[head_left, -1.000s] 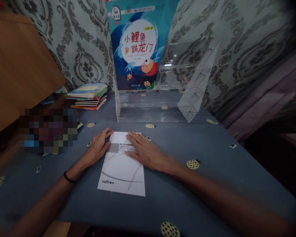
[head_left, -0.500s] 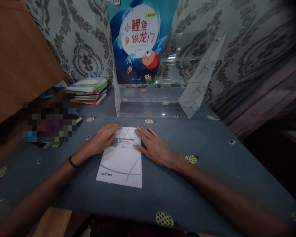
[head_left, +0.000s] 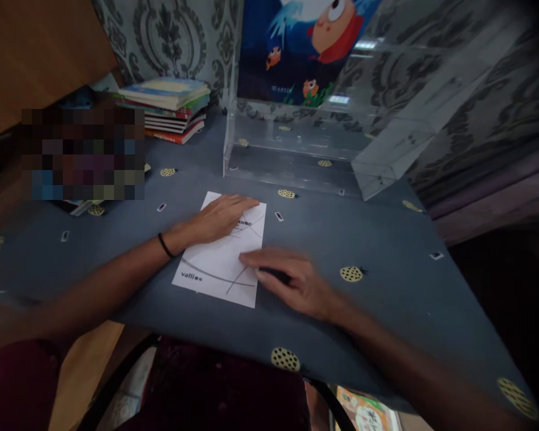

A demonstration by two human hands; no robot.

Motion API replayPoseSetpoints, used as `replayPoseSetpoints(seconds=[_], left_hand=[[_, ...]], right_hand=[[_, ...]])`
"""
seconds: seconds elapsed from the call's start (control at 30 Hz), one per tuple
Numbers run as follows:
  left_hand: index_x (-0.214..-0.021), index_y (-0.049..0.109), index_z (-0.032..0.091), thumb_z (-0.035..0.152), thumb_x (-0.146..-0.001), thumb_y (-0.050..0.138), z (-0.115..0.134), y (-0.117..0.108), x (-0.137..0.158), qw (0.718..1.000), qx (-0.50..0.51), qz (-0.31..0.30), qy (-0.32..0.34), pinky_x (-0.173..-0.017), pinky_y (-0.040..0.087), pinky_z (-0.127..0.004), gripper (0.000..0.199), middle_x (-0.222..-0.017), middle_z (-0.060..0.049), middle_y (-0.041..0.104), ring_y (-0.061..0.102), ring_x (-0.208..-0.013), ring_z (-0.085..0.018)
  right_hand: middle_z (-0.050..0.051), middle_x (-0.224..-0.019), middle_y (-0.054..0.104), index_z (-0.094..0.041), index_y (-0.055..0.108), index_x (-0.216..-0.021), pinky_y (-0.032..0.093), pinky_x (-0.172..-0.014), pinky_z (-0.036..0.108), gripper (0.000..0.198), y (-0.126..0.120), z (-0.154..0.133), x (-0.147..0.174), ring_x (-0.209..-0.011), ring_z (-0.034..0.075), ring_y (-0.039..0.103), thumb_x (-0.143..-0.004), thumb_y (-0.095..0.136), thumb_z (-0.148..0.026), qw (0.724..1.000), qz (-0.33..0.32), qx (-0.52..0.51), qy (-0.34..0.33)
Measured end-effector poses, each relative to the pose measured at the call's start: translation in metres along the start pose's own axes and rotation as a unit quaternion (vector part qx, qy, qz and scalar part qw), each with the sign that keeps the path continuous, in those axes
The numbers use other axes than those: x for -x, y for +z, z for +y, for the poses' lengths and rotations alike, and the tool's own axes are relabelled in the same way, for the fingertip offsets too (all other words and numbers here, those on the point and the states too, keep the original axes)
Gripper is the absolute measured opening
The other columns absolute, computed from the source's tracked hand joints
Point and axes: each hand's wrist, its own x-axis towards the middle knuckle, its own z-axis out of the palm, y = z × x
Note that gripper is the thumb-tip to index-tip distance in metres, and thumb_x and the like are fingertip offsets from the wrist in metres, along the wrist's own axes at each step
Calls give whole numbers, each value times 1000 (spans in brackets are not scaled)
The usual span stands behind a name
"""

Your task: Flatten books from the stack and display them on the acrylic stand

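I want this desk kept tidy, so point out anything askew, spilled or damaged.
Only the book stack at the back left looks slightly askew: its edges don't line up. The white paper under the left hand looks undamaged, and no spill shows. The pixelated patch at left hides what lies there.

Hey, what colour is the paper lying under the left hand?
The paper is white, patterned with curved grey lines; the head view shows it best.

Your view is dim — glare streaks the clear stand [head_left: 354, 129] at one o'clock, your right hand [head_left: 299, 278] blurs, a pixelated patch [head_left: 85, 154] masks ten o'clock, and three o'clock fades black.
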Motion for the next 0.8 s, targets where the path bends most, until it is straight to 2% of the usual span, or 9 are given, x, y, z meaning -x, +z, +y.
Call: replayPoseSetpoints(seconds=[0.1,0.17,0.43,0.53,0.63,0.8], left_hand=[[-139,49,16,2,-94,37,2,-2,0,1000,2,-5,-4,-111,45,-46,48,-137,-12,64,58,-129,-23],[-139,49,16,2,-94,37,3,-2,-1,1000,1,-6,-6,-111,45,-46,48,-136,-12,63,58,-129,-23],[-140,46,19,7,-96,35,4,0,0,1000,21,0,-23,-107,47,-46,48,-132,-10,65,60,-125,-24],[-141,45,19,9,-97,36,3,1,1,999,35,6,-19,-106,49,-46,46,-135,-12,64,59,-127,-25],[-146,39,19,6,-95,36,2,2,2,999,34,15,-8,-108,47,-46,52,-140,-14,61,56,-132,-24],[-149,32,19,5,-95,35,5,1,2,999,7,10,-39,-107,47,-43,56,-144,-14,57,54,-134,-24]], right_hand=[[7,-122,75,-24,73,-119,57,-100,39,25,7,-19,7,-116,19,70,-102,57,-29,985,-64,-158,17],[9,-125,74,-22,74,-116,54,-105,41,22,9,-22,6,-120,19,67,-100,60,-27,979,-88,-185,17],[10,-125,73,-24,76,-114,54,-105,47,23,-10,12,-12,-120,22,66,-98,61,-31,991,-33,-123,46],[9,-125,73,-26,77,-112,53,-106,48,23,-21,26,-23,-119,22,67,-98,61,-35,993,-7,-100,65],[7,-124,74,-27,78,-108,51,-107,48,24,-33,42,-37,-119,23,67,-97,60,-39,994,16,-68,81],[6,-116,77,-26,79,-104,54,-102,45,30,-45,67,-54,-110,23,71,-97,57,-45,995,60,-1,76]])
